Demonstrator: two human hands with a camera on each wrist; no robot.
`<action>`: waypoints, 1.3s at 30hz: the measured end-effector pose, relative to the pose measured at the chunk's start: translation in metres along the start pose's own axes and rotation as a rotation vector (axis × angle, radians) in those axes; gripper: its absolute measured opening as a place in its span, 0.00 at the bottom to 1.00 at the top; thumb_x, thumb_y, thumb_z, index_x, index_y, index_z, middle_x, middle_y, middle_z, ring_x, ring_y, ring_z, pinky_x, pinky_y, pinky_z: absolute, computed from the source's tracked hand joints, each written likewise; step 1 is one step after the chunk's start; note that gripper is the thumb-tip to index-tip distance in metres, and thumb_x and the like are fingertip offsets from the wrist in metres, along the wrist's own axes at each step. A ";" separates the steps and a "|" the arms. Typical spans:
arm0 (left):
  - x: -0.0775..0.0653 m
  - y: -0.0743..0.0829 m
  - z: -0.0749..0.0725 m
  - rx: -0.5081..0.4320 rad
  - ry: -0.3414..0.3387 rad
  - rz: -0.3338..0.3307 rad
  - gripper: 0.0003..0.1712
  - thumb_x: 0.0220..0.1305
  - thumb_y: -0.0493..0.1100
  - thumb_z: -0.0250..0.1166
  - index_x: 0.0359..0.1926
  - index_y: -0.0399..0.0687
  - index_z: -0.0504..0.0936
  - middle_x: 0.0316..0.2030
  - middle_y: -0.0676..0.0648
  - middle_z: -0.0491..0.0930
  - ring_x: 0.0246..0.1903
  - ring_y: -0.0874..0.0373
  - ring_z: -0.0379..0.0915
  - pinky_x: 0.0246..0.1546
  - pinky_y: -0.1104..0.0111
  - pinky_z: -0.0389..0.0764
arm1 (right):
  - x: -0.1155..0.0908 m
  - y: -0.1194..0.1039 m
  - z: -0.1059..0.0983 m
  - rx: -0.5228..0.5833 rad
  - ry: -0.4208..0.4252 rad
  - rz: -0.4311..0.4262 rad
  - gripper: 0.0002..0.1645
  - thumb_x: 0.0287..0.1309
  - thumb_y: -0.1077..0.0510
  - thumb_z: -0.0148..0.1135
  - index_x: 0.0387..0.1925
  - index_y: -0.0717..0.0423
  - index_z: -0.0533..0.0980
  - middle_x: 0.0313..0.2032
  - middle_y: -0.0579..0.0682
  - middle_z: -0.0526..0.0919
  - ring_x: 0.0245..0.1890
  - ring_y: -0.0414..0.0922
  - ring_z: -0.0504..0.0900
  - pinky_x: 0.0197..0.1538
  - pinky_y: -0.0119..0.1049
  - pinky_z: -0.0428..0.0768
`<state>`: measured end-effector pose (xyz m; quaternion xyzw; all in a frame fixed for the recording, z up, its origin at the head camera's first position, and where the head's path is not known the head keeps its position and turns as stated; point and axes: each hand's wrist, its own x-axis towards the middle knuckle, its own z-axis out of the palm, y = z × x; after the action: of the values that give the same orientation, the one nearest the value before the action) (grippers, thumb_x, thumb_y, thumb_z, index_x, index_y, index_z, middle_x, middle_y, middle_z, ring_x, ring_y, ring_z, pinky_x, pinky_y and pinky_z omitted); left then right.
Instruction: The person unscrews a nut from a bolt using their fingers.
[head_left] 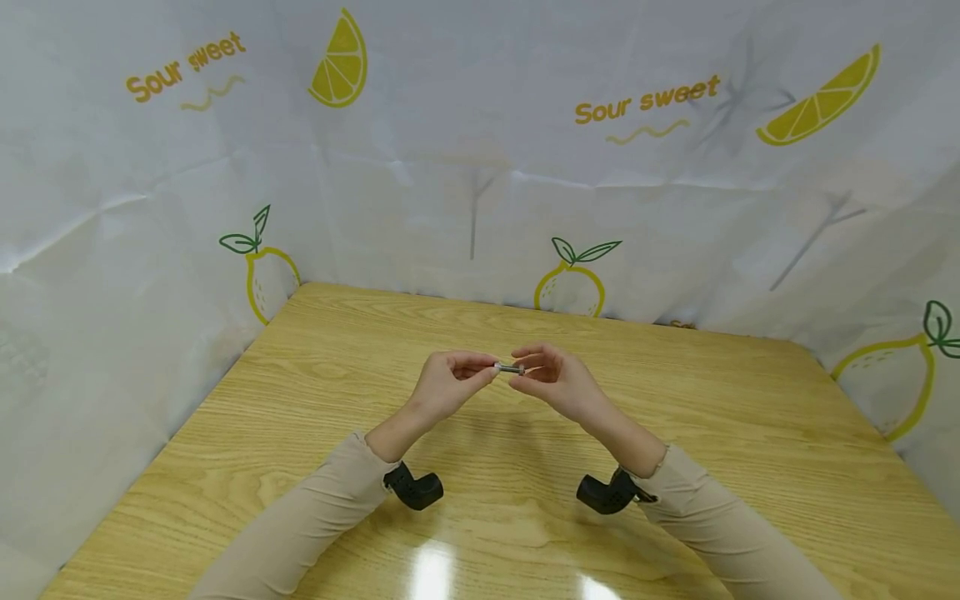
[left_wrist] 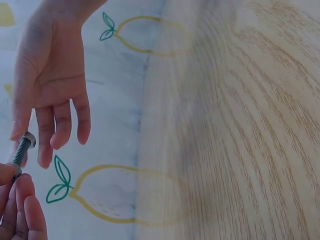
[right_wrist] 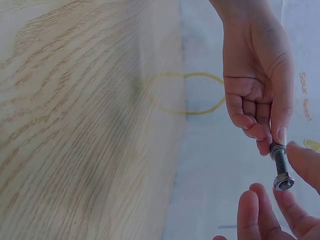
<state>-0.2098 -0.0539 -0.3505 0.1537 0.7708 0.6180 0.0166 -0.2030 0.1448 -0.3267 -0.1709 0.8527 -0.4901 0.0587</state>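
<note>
A silver bolt with a threaded shank is held level between the two hands, above the table. My left hand pinches its left end between thumb and fingertips, which partly hide that end. A hex nut sits on the other end, facing my right hand. My right hand is around that end with thumb and fingers spread apart. In the left wrist view, the right thumb overlaps the edge of the nut. In the right wrist view, the right fingertips stand below and beside the nut, loosely bent.
The wood-grain table spreads under both forearms. White sheeting printed with lemons and lettering hangs behind and at the sides. A black wrist mount is on the left wrist, and another black mount on the right.
</note>
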 end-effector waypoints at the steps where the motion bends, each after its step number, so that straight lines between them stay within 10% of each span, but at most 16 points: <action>1: 0.000 0.000 0.000 0.003 0.001 -0.001 0.13 0.62 0.40 0.63 0.46 0.39 0.83 0.42 0.38 0.83 0.42 0.43 0.80 0.37 0.69 0.81 | 0.000 0.000 0.000 -0.007 -0.006 0.002 0.21 0.61 0.54 0.59 0.54 0.58 0.73 0.48 0.61 0.80 0.46 0.54 0.80 0.49 0.45 0.79; 39: 0.000 -0.003 -0.001 -0.009 0.001 0.002 0.13 0.62 0.40 0.62 0.47 0.39 0.83 0.43 0.39 0.83 0.43 0.41 0.79 0.37 0.70 0.81 | 0.002 -0.001 0.001 -0.054 -0.014 0.009 0.19 0.66 0.52 0.53 0.49 0.62 0.77 0.39 0.60 0.85 0.42 0.59 0.81 0.48 0.50 0.78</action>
<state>-0.2107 -0.0551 -0.3532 0.1542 0.7680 0.6214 0.0162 -0.2043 0.1433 -0.3265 -0.1719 0.8661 -0.4654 0.0620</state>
